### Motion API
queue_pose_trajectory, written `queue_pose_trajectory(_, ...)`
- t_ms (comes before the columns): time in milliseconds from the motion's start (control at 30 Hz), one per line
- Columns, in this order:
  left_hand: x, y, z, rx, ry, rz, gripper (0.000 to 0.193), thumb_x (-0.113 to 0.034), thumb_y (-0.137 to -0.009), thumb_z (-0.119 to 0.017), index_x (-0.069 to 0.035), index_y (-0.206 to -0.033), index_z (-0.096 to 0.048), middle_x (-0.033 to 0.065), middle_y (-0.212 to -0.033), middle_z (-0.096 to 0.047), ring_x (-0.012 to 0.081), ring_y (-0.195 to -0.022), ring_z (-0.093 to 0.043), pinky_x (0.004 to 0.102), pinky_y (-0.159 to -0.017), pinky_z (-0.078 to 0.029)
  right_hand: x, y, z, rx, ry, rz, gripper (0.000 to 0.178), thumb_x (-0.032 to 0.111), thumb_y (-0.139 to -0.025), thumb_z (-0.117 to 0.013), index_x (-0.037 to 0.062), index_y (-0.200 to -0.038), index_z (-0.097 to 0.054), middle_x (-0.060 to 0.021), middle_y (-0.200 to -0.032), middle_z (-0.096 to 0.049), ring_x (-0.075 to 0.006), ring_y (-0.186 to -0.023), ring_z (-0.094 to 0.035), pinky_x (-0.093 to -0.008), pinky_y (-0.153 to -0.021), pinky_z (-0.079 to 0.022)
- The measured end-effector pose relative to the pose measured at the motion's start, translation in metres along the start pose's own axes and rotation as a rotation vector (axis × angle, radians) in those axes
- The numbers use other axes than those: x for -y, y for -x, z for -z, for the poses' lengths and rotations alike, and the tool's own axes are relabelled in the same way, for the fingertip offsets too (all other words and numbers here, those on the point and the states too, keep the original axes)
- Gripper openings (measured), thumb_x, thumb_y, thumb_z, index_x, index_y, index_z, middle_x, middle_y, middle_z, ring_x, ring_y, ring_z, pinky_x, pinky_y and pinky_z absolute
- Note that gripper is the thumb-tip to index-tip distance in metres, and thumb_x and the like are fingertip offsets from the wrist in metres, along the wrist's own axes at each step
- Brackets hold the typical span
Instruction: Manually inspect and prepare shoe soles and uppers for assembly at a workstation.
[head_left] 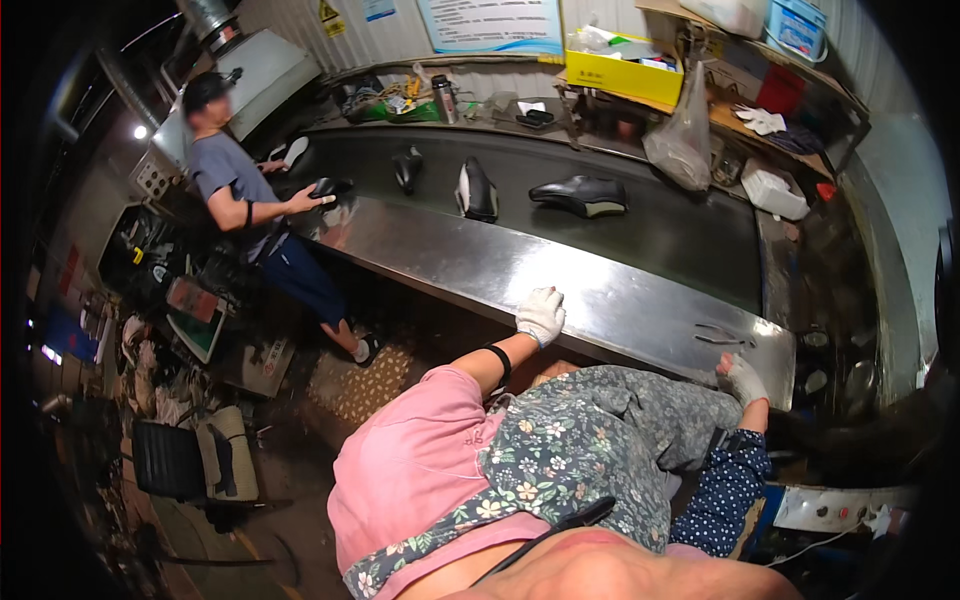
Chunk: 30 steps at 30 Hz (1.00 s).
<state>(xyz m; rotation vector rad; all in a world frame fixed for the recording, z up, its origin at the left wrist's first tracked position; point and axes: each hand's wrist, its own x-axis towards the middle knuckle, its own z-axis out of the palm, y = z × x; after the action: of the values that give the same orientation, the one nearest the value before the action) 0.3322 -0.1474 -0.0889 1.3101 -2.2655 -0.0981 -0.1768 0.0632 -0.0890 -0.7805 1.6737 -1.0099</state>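
Observation:
My left hand [541,316], in a white knitted glove, rests on the near edge of the shiny metal table [440,250] with nothing visible in it. Its fingers lie on the metal, loosely bent. On the right, my gloved right hand [745,380] is at the same edge, bare fingertips showing and nothing seen in them. Just beyond those fingertips lie dark pliers [722,336], apart from the hand. Past the metal strip is a dark conveyor belt [670,255]. It carries a black shoe upper [580,194], a black-and-white one [478,190] and a smaller black one [408,168].
A co-worker [235,180] stands at the table's left end, hands on a dark shoe piece [328,189]. Behind the belt are a flask [444,100], a yellow box [625,78] on a shelf, and a hanging plastic bag [683,145]. A control box [825,510] stands lower right.

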Motion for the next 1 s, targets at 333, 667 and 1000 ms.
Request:
queue_pose_trajectory(333, 0.01, -0.034, -0.002, 0.052, -0.069, -0.202, 0.037, -0.022, -0.084, -0.063, -0.007, -0.118, -0.066, 0.0261, -0.124, -0.062, 0.0459, -0.114, -0.058, 0.054, -0.099, -0.048, 0.037, 0.051, -0.025, -0.398, 0.123, 0.261, 0.042, 0.026, -0.1, -0.068, -0.0047, -0.13, -0.063, -0.0094, -0.112, -0.072, -0.0167, -0.102, -0.064, -0.0316, -0.091, -0.051)
queue_pose_trajectory(667, 0.093, -0.19, -0.005, 0.208, -0.323, 0.342, 0.073, -0.046, -0.082, -0.075, -0.006, -0.14, -0.054, 0.0234, -0.149, -0.051, 0.0452, -0.132, -0.055, 0.0506, -0.108, -0.048, 0.053, 0.19, -0.092, -0.958, 0.852, 0.669, 0.018, 0.016, -0.087, -0.069, 0.0064, -0.101, -0.074, -0.0134, -0.116, -0.07, -0.0371, -0.119, -0.061, -0.051, -0.108, -0.046)
queue_pose_trajectory(1000, 0.121, -0.262, -0.02, 0.446, -0.158, 0.478, 0.097, -0.047, -0.079, -0.078, 0.002, -0.152, -0.038, 0.0316, -0.136, -0.061, 0.045, -0.125, -0.062, 0.0469, -0.105, -0.049, 0.06, 0.169, -0.095, -1.042, 0.695, 0.676, 0.014, 0.013, -0.082, -0.071, 0.0054, -0.093, -0.075, -0.0125, -0.11, -0.071, -0.0363, -0.113, -0.063, -0.0496, -0.104, -0.049)
